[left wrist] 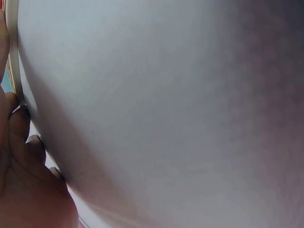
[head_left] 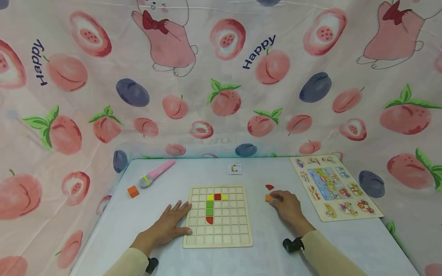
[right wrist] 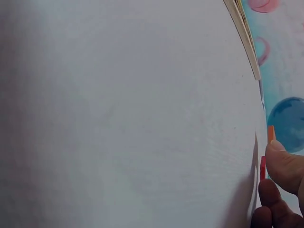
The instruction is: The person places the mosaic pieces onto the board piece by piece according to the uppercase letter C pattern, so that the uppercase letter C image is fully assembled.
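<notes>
A wooden grid board (head_left: 231,234) lies on the white table, with several red, yellow and green pieces set in its squares. My left hand (head_left: 167,226) rests with spread, straight fingers along the board's left edge, its thumb on the rim; part of that hand (left wrist: 28,185) shows in the left wrist view. To the right of the board, my right hand (head_left: 288,207) pinches a small orange piece (head_left: 268,197) at its fingertips. In the right wrist view the orange piece (right wrist: 271,133) stands out past the thumb. Just beyond lies a red rounded piece (head_left: 269,187).
A small card with a colored grid pattern (head_left: 234,168) lies behind the board. At the back left are a pink toy microphone (head_left: 157,173) and an orange cube (head_left: 132,191). A wooden picture puzzle board (head_left: 348,205) lies at the right, reaching the table's edge.
</notes>
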Motion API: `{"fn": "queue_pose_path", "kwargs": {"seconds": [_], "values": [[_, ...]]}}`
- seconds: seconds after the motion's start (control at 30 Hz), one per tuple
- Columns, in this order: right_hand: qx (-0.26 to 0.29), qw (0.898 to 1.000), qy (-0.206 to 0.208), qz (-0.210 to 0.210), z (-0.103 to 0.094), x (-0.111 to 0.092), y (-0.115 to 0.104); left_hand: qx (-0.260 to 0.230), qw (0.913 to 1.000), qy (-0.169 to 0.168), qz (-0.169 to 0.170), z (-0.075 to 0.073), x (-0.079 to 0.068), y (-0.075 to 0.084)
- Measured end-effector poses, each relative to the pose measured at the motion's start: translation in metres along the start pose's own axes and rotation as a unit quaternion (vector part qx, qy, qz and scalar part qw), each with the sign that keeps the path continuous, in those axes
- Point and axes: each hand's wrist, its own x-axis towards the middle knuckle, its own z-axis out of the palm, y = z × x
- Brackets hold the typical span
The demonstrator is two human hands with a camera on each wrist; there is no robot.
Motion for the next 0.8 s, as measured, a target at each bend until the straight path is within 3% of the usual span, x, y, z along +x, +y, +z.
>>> {"fn": "queue_pose_path", "kwargs": {"seconds": [0.43, 0.8], "values": [[0.088, 0.995, 0.046, 0.021, -0.003, 0.001, -0.002, -0.003, 1.0000, 0.003, 0.000, 0.002, 0.001, -0.001], [0.122, 0.990, 0.062, 0.022, 0.002, 0.000, -0.016, -0.002, 1.0000, 0.005, 0.002, 0.000, 0.000, 0.001]]}}
